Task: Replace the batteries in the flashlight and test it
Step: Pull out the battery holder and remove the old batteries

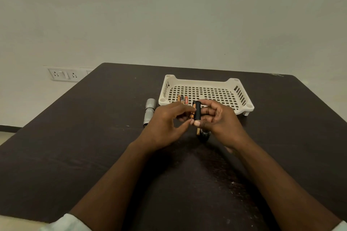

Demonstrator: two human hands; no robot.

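Flashlight body (149, 111): laid aside on table (75, 137), emptied.
Battery holder (197, 111): pinched upright by right hand (219, 118) for loading.
Battery (191, 113): pressed in by left hand (165, 122) fingertips.

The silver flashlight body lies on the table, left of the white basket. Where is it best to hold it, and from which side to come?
Probably grip the silver flashlight body around its narrower barrel, near the middle, below the wider head at the far end. Come from above with the left hand, fingers on both long sides. It lies flat on the table, apart from the basket, so both sides look free.
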